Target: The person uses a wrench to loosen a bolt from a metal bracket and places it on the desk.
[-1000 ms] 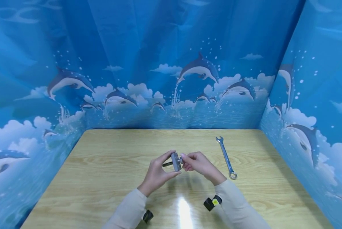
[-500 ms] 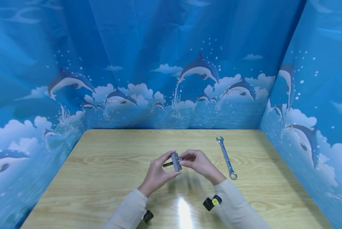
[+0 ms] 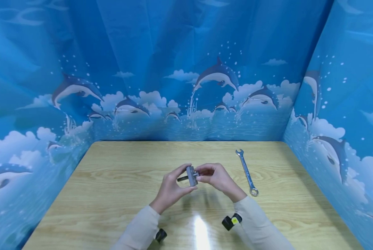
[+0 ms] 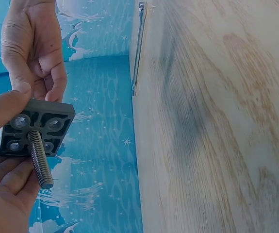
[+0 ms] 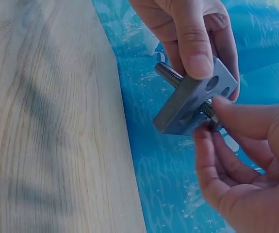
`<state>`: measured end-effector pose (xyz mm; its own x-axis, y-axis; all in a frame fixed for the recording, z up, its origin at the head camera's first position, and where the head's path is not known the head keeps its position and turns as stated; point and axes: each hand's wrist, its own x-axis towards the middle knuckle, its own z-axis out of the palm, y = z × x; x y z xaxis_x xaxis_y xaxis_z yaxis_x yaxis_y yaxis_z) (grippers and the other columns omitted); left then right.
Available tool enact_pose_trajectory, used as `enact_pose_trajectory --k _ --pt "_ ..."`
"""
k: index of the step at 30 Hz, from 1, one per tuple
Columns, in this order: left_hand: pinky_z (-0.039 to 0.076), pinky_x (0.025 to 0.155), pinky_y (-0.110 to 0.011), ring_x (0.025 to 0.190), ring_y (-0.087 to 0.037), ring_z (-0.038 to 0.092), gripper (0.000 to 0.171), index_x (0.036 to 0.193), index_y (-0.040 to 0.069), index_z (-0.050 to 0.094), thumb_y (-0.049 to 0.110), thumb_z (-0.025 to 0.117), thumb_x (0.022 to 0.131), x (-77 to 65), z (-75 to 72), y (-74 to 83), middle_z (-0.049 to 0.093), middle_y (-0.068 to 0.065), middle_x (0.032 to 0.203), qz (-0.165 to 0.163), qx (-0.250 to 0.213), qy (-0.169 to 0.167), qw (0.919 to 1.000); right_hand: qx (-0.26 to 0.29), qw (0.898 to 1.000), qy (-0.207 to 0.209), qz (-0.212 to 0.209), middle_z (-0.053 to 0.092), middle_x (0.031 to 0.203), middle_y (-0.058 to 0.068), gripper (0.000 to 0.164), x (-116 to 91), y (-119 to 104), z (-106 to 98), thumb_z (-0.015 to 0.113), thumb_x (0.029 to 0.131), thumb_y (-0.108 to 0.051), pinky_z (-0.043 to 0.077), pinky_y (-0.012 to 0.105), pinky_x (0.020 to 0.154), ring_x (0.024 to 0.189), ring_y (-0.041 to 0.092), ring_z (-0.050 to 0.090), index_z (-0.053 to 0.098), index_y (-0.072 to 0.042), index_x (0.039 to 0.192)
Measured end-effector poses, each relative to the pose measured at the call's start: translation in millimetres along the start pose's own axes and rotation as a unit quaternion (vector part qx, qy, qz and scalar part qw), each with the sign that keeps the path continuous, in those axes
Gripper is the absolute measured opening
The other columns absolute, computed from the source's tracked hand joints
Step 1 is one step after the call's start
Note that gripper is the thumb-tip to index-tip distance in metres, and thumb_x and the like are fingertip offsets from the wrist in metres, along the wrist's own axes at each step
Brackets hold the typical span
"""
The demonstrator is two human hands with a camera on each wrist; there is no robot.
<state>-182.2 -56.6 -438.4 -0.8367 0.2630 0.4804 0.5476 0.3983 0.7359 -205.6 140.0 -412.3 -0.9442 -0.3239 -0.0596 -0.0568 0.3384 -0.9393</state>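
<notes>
My left hand (image 3: 170,189) grips a grey square plate (image 3: 192,176) by its edges, thumb on one edge and fingers on the opposite one, above the table. Four-cornered holes and dark ribs show on the plate's underside in the left wrist view. A threaded bolt (image 4: 40,160) passes through the plate's middle, its long shank sticking out toward the left palm. On the other side, my right hand (image 5: 246,165) pinches the bolt's head end between thumb and fingers. A short stretch of thread (image 5: 207,108) shows between plate and fingertips; the head is mostly hidden by them.
A combination wrench (image 3: 247,172) lies on the wooden table (image 3: 117,194), right of the hands, its ring end nearer me. Blue curtains (image 3: 161,69) printed with dolphins stand behind the table and at both sides. Each forearm wears a small black camera.
The right thumb has moved from above the bolt's head end to lower down, and its fingers now reach over the top. The left hand and plate stay almost in place.
</notes>
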Motion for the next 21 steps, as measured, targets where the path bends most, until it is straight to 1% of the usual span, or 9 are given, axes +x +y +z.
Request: enact_pose_trajectory --k 2,5,8,11,13,16,18,21 --pt "0.049 0.101 -0.031 0.119 -0.019 0.058 0.071 0.132 0.011 0.056 0.014 0.087 0.068 -0.3 0.0 0.1 0.061 -0.007 0.129 -0.002 0.001 0.0 1.0 -0.005 1.0 0.001 0.007 0.069 0.107 0.007 0.032 0.2 0.6 0.1 0.071 0.087 -0.019 0.057 0.035 0.085 0.095 0.019 0.065 0.067 -0.007 0.117" --pt "0.049 0.101 -0.031 0.12 -0.02 0.058 0.072 0.132 0.01 0.055 0.014 0.087 0.067 -0.3 0.1 0.3 0.061 -0.008 0.13 0.001 0.003 0.002 1.0 -0.001 1.0 0.008 0.021 0.069 0.102 0.009 0.039 1.5 1.9 -0.2 0.063 0.092 -0.034 0.058 0.038 0.086 0.091 0.019 0.066 0.066 -0.003 0.115" --pt "0.048 0.101 -0.03 0.119 -0.021 0.058 0.073 0.131 0.008 0.056 0.013 0.088 0.066 0.4 0.5 -0.1 0.061 -0.01 0.129 0.011 0.007 0.005 0.9999 0.008 0.999 0.007 0.045 0.069 0.092 0.011 0.054 3.1 3.6 -0.6 0.052 0.096 -0.047 0.059 0.04 0.081 0.082 0.02 0.067 0.067 0.004 0.108" --pt "0.048 0.101 -0.03 0.119 -0.021 0.059 0.074 0.13 0.007 0.056 0.012 0.088 0.064 0.5 1.2 -0.3 0.061 -0.01 0.129 0.02 0.016 0.006 0.9997 0.018 0.997 -0.005 0.077 0.068 0.083 0.01 0.063 4.2 4.9 -0.1 0.046 0.097 -0.053 0.06 0.04 0.076 0.072 0.018 0.065 0.067 0.006 0.099" --pt "0.048 0.101 -0.029 0.119 -0.021 0.058 0.074 0.131 0.007 0.056 0.012 0.088 0.064 0.6 1.8 -0.8 0.061 -0.01 0.129 0.021 0.021 0.003 0.9996 0.016 0.996 -0.012 0.086 0.067 0.078 0.009 0.063 4.6 4.6 0.5 0.047 0.096 -0.054 0.06 0.038 0.073 0.067 0.015 0.063 0.067 0.006 0.095" --pt "0.05 0.099 -0.031 0.118 -0.02 0.059 0.074 0.131 0.009 0.056 0.012 0.088 0.065 0.4 2.5 -0.6 0.062 -0.009 0.128 0.024 0.023 0.001 0.9995 0.012 0.996 -0.009 0.089 0.066 0.075 0.007 0.055 4.9 3.2 1.4 0.053 0.095 -0.048 0.059 0.038 0.07 0.063 0.014 0.061 0.069 0.004 0.092" --pt "0.052 0.098 -0.032 0.117 -0.019 0.06 0.073 0.131 0.01 0.056 0.012 0.088 0.066 0.4 2.9 -0.7 0.062 -0.008 0.127 0.023 0.025 0.0 0.9994 0.009 0.997 -0.005 0.082 0.067 0.077 0.008 0.046 4.7 2.0 1.3 0.059 0.094 -0.042 0.059 0.038 0.072 0.066 0.014 0.062 0.069 0.003 0.094" --pt "0.053 0.097 -0.033 0.116 -0.018 0.06 0.073 0.131 0.011 0.056 0.013 0.088 0.066 0.1 2.7 -0.2 0.063 -0.007 0.127 0.023 0.024 0.001 0.9995 0.002 0.998 -0.001 0.061 0.069 0.087 0.008 0.03 3.4 -0.1 0.1 0.065 0.092 -0.03 0.059 0.04 0.079 0.077 0.016 0.064 0.069 -0.002 0.101"
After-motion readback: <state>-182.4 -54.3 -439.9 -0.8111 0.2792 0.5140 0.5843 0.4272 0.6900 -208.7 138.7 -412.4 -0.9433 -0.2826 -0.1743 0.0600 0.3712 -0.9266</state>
